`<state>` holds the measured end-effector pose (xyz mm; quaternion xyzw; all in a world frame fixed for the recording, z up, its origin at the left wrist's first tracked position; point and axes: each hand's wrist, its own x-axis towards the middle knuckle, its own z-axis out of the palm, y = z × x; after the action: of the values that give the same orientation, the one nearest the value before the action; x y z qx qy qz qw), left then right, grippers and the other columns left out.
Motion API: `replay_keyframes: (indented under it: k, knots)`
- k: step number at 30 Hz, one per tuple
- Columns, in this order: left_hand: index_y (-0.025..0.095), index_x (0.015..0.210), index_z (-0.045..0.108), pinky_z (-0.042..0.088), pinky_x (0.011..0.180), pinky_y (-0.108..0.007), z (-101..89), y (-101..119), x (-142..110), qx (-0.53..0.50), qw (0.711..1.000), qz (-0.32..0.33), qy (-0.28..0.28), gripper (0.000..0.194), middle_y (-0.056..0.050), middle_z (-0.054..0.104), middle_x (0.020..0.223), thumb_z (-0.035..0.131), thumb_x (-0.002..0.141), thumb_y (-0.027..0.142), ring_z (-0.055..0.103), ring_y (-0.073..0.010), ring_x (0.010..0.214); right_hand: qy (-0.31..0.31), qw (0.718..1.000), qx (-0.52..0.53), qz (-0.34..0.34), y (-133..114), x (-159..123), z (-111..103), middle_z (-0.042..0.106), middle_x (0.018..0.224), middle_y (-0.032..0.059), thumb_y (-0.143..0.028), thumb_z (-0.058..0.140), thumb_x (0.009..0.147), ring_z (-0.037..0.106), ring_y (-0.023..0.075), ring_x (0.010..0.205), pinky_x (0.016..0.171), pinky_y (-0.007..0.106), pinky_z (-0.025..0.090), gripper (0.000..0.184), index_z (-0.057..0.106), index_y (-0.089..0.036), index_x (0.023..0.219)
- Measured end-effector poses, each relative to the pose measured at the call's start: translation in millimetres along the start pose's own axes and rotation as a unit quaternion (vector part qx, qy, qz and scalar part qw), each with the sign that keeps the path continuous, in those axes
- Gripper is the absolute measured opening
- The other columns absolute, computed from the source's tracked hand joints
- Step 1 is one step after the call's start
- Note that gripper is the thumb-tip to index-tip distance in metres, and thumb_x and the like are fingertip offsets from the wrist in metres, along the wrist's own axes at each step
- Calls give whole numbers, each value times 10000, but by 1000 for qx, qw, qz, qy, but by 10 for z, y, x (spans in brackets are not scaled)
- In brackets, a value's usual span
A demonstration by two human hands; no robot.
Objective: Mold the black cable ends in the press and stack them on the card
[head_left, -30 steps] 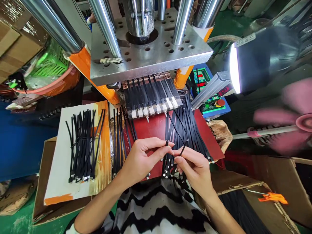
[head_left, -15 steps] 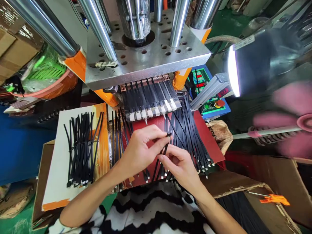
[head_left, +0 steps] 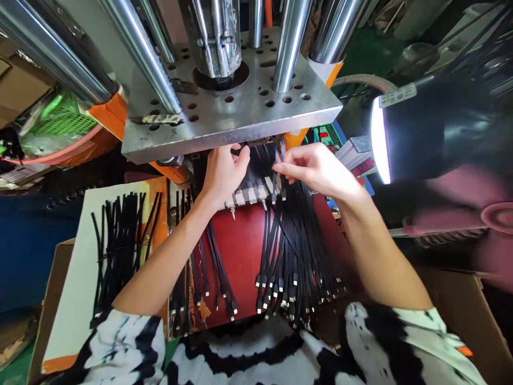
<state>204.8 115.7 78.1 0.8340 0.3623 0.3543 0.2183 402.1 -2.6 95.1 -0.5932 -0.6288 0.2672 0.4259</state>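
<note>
My left hand (head_left: 226,171) reaches in under the steel press plate, over the left side of the black mould block (head_left: 256,163). Its thumb stands apart from the curled forefinger; the other fingertips are hidden, so its hold cannot be made out. At the block's right end, my right hand (head_left: 315,168) pinches a flat black cable (head_left: 276,176) between thumb and fingers. Pale end pieces (head_left: 250,193) line the block's front edge. Below and to the right, many black cables with metal-tipped plugs (head_left: 296,256) lie fanned over the red surface (head_left: 236,251).
The thick steel plate (head_left: 232,125) hangs low over both hands, with steel columns (head_left: 140,59) rising from it. A lit lamp (head_left: 380,139) and pink fan (head_left: 460,208) stand at right. Bundled cables (head_left: 124,235) lie on a white board (head_left: 76,299) at left.
Both hands have moved up and away from the lap side to the mould block, and they have parted. The cable they held between them before is no longer there. The camera view has shifted slightly.
</note>
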Motion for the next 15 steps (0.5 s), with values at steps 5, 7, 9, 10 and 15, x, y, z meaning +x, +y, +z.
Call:
replay_keyframes:
  k: [5, 7, 9, 10, 15]
  knots:
    - [125, 1437, 628, 601, 1114, -464, -210, 52, -431, 52, 966, 225, -113, 414, -198, 653, 1481, 594, 1051, 270, 706, -283, 1286, -37, 999, 16, -13, 209, 479, 73, 508, 579, -40, -495, 780, 871, 440, 127, 574, 591, 292, 343, 447, 525, -223, 623]
    - [103, 1398, 665, 560, 1171, -539, -248, 65, -521, 131, 934, 295, -155, 380, -239, 630, 1516, 586, 1064, 265, 632, -346, 1399, -44, 999, 10, -24, 233, 530, 94, 482, 591, -44, -432, 751, 894, 411, 128, 593, 603, 294, 337, 410, 516, -224, 631]
    - [61, 1382, 673, 563, 1158, -566, -241, 76, -535, 187, 910, 331, -167, 377, -269, 629, 1519, 572, 1073, 251, 619, -381, 1413, -26, 998, -16, -49, 243, 543, 111, 458, 602, -42, -372, 718, 918, 386, 133, 618, 626, 301, 328, 396, 495, -225, 626]
    - [46, 1385, 669, 563, 1154, -567, -225, 84, -525, 204, 902, 343, -166, 382, -271, 641, 1511, 568, 1075, 245, 618, -385, 1414, -11, 997, -30, -63, 249, 543, 122, 446, 604, -41, -357, 705, 927, 374, 136, 626, 633, 305, 322, 400, 484, -226, 620]
    - [29, 1390, 670, 537, 1163, -559, -114, 170, -508, 263, 888, 341, -159, 401, -246, 682, 1486, 583, 1078, 265, 629, -380, 1406, 32, 997, -8, -72, 341, 512, 175, 509, 631, -24, -465, 713, 934, 381, 138, 616, 616, 299, 321, 407, 539, -221, 658]
